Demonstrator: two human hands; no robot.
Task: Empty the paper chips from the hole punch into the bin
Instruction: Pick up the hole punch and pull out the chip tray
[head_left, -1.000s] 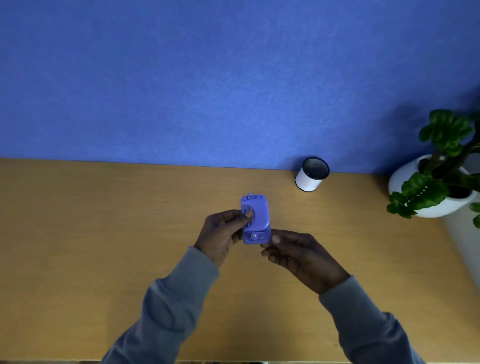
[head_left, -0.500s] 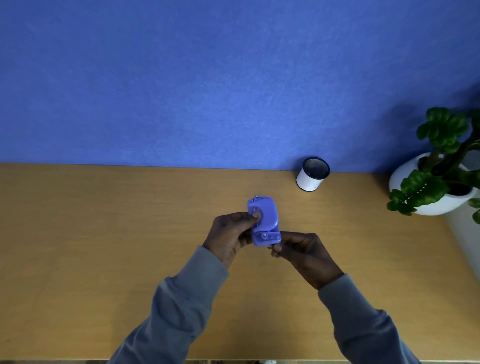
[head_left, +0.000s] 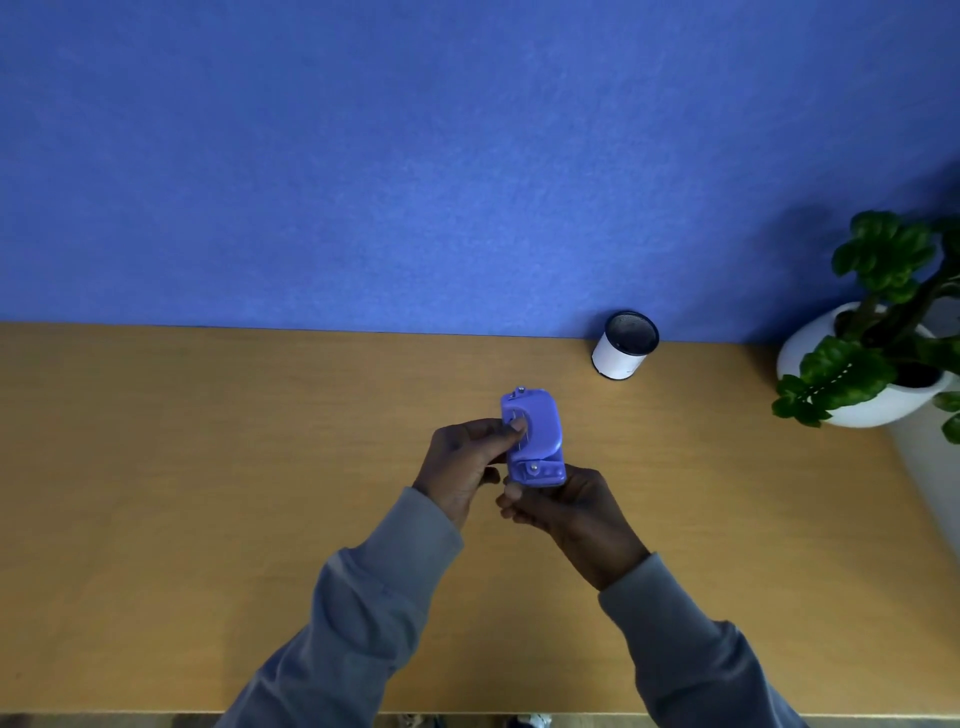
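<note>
Hole punch (head_left: 532, 436) held above mid-table, gripped by both hands.

It is pinched by the left hand (head_left: 465, 465) and clasped below by the right hand (head_left: 563, 512); bare table (head_left: 208, 467) lies left, the bin (head_left: 623, 345) far-right by the wall.

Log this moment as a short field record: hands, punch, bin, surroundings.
left hand: grips the hole punch, thumb on its top
right hand: holds the punch's near end from below
hole punch: purple, held above the wooden desk
bin: small white cylinder, open, by the blue wall
plant: white pot, far right
chips: none visible
</note>
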